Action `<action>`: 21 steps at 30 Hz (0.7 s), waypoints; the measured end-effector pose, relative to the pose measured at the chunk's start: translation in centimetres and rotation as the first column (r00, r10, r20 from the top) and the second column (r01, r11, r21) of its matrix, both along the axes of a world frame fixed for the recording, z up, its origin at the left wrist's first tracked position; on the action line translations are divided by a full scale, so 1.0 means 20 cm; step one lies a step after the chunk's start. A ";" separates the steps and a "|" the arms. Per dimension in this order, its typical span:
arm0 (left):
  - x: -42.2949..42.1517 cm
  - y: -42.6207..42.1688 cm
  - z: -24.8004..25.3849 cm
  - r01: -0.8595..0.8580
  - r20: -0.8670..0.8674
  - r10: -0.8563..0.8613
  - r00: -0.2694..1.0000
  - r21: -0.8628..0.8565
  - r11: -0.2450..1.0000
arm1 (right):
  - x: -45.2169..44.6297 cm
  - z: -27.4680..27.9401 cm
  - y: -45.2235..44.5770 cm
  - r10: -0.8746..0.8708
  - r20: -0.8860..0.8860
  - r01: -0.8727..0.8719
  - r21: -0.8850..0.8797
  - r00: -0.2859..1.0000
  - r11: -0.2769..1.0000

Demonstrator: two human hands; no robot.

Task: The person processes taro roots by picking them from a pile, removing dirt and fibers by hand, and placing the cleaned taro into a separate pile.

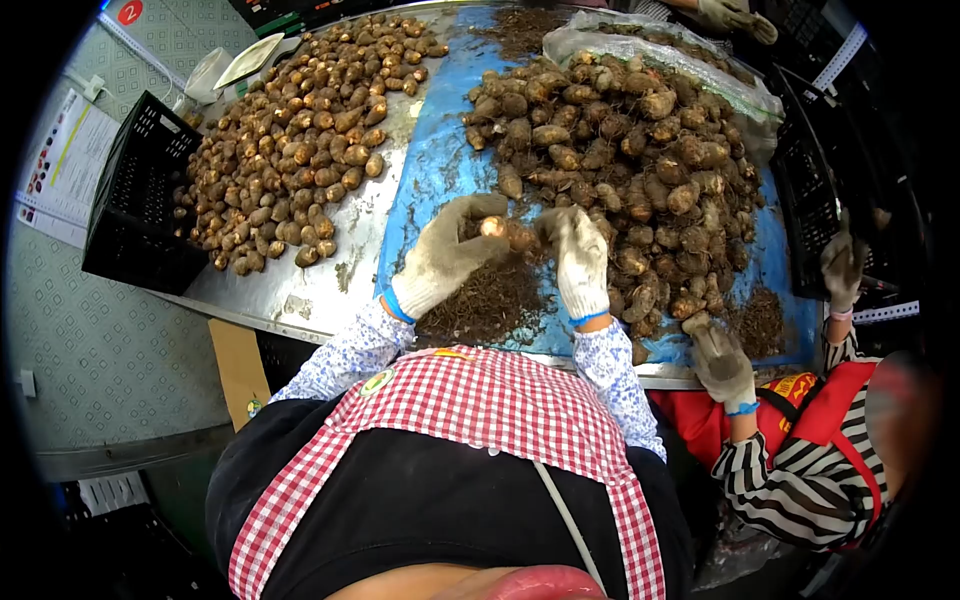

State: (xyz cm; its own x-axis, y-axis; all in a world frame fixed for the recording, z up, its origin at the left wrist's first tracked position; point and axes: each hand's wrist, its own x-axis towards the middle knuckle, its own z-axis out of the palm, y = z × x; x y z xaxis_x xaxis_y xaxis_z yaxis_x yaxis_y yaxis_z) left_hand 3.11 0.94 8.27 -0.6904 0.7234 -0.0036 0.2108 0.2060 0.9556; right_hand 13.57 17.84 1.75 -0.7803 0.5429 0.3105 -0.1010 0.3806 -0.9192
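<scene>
My left hand, in a soiled white work glove, holds a small brown taro whose pale cut end faces it. My right hand, also gloved, is at the taro's other end with its fingers pinched together; what lies between them is hidden. Below both hands is a heap of loose dark root fibres and soil on the blue sheet. Just right of my right hand rises a large pile of hairy, untrimmed taros.
Left on the metal table lies a pile of cleaner taros, beside a black crate. A co-worker's gloved hands are at the right, near another black crate. Clear plastic sheeting lies behind the untrimmed pile.
</scene>
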 end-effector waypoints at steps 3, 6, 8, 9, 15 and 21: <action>-0.02 -0.01 -0.03 0.033 -0.039 -0.033 0.999 0.002 0.999 | 0.00 0.11 -0.07 0.186 -0.137 -0.200 -0.093 0.973 0.975; 0.00 0.00 -0.02 0.071 -0.251 -0.095 0.963 -0.104 0.992 | 0.03 0.17 -0.11 0.225 -0.119 -0.246 -0.219 0.967 0.944; -0.01 -0.01 -0.01 0.101 -0.262 -0.143 0.954 -0.169 0.980 | 0.04 0.18 -0.10 0.240 -0.077 -0.251 -0.209 0.968 0.945; -0.02 -0.02 0.02 0.136 -0.248 -0.178 0.952 -0.176 0.975 | 0.04 0.18 -0.10 0.242 -0.090 -0.254 -0.169 0.966 0.952; -0.03 -0.05 -0.02 0.141 -0.159 -0.144 0.977 -0.033 0.990 | -0.04 -0.01 0.01 -0.118 0.141 0.088 0.204 0.983 0.975; -0.04 -0.06 -0.02 0.065 -0.132 -0.058 0.990 0.050 0.997 | 0.02 -0.06 0.00 0.029 -0.088 -0.055 -0.309 0.996 0.950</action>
